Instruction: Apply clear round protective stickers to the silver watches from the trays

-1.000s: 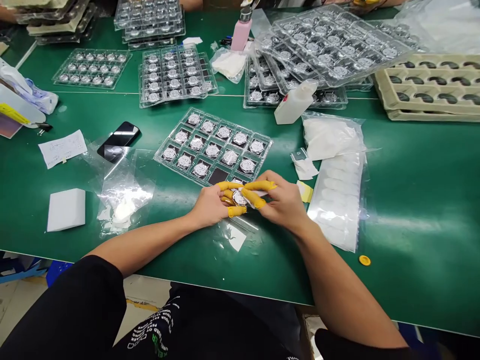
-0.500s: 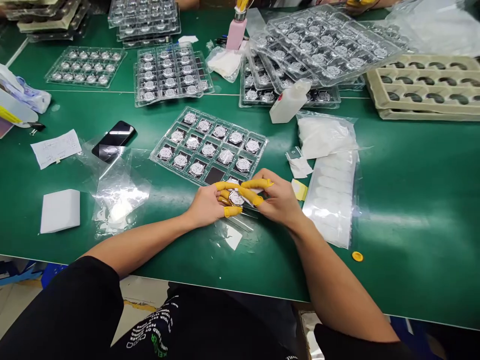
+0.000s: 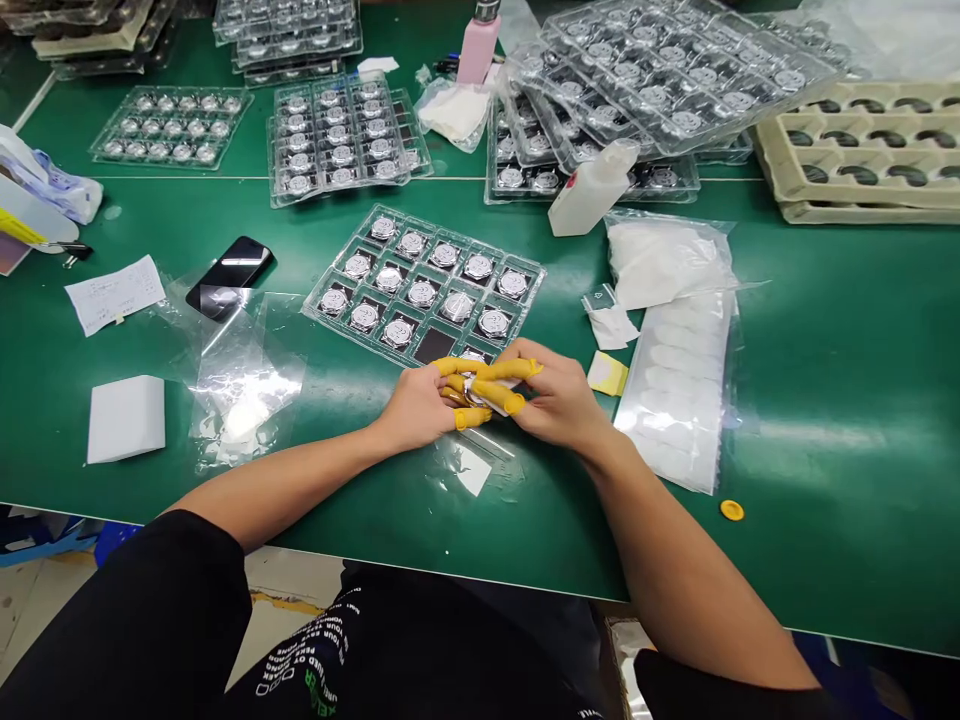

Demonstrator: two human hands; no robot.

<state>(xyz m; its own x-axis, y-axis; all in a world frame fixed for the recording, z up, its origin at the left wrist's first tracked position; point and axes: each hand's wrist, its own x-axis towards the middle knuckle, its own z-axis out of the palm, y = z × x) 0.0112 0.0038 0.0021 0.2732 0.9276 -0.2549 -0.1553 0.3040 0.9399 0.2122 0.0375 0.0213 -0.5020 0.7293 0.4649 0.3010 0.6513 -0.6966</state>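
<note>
My left hand (image 3: 416, 408) and my right hand (image 3: 553, 395) meet above the green table, their fingertips in yellow finger cots. Both pinch a round silver watch-like piece (image 3: 471, 393), which is mostly hidden by the fingers. A white strip of film or paper (image 3: 501, 396) shows beside it. Just beyond my fingers lies a clear plastic tray (image 3: 435, 346) holding rows of similar silver pieces in black-backed cells. One cell near my hands is dark and holds no piece.
Stacked clear trays of silver pieces (image 3: 345, 135) stand along the back. A white squeeze bottle (image 3: 592, 190), pink bottle (image 3: 478, 50), beige pulp trays (image 3: 855, 150), phone (image 3: 229, 277), foam block (image 3: 126, 420), loose plastic film (image 3: 244, 385) and white bags (image 3: 667, 260) surround my hands.
My fingers have closed further over the silver piece, now covering more of its face. The whole scene has shifted slightly in view as my head moved.
</note>
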